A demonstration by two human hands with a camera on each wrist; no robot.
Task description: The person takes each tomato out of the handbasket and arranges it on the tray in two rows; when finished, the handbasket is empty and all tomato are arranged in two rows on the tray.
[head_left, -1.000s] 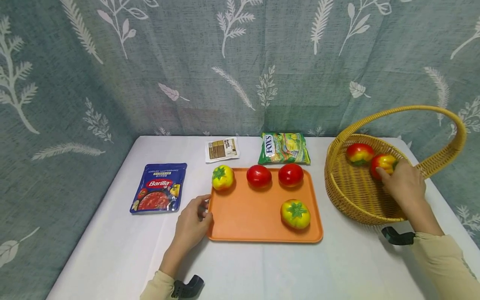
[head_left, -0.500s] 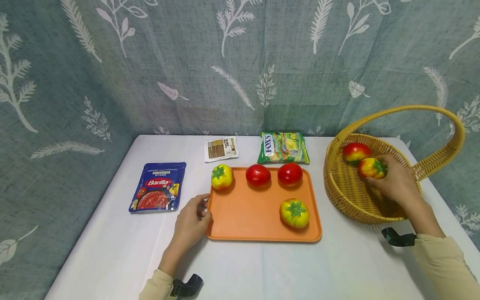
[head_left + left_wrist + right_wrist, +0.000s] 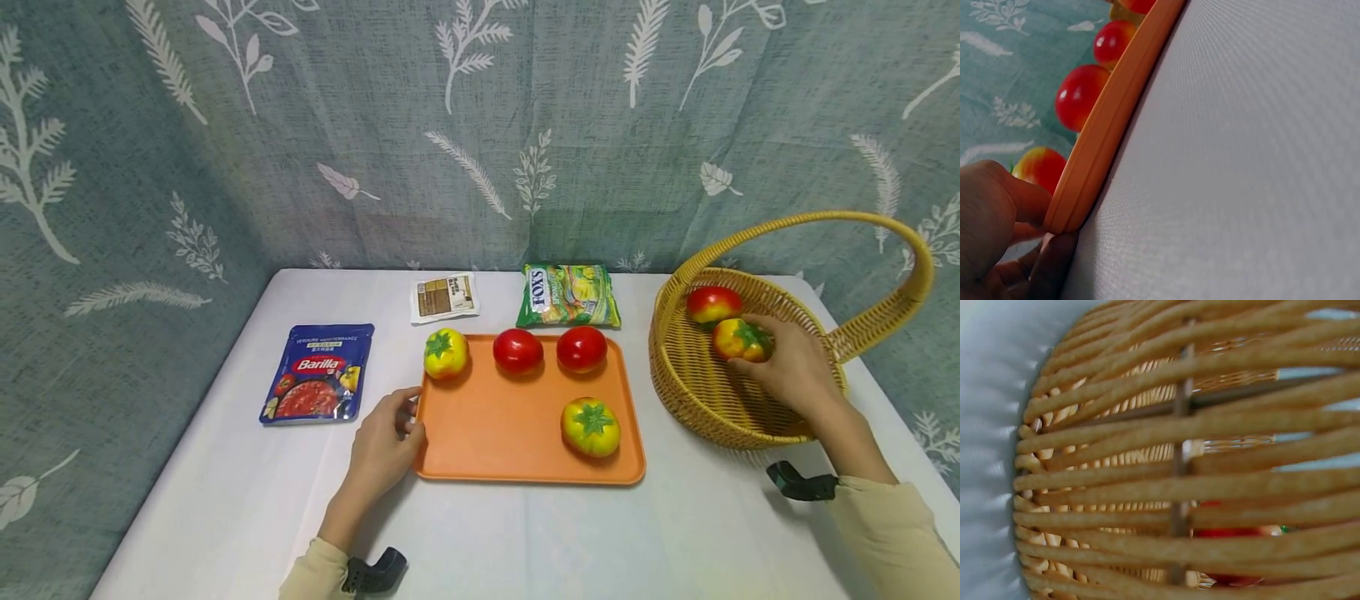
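My left hand [image 3: 384,437] pinches the left edge of an orange tray [image 3: 487,450]; in the left wrist view, thumb and fingers sit on either side of the tray's rim [image 3: 1094,150]. On the tray lie a yellow-green tomato [image 3: 446,354] at the back left, two red tomatoes [image 3: 517,352] along the back, and another yellow-green tomato [image 3: 591,427] at the front right. Inside the wicker basket [image 3: 678,400], my right hand [image 3: 795,367] holds a red-and-yellow tomato [image 3: 731,339] with a green calyx. Beside it is a redder tomato [image 3: 712,305]. The basket's wall hides my right hand in the right wrist view.
The basket's tall arched handle [image 3: 795,218] rises over the right forearm. Behind the tray lie a green Fox's candy bag [image 3: 570,296] and a small white-and-brown packet [image 3: 444,298]. A blue Barilla pouch [image 3: 318,373] lies on the left. A patterned cloth [image 3: 480,167] backs the white table.
My right hand has carried the red-and-yellow tomato left inside the basket, up against the redder one, and its calyx has turned. My left hand stays on the tray's edge.
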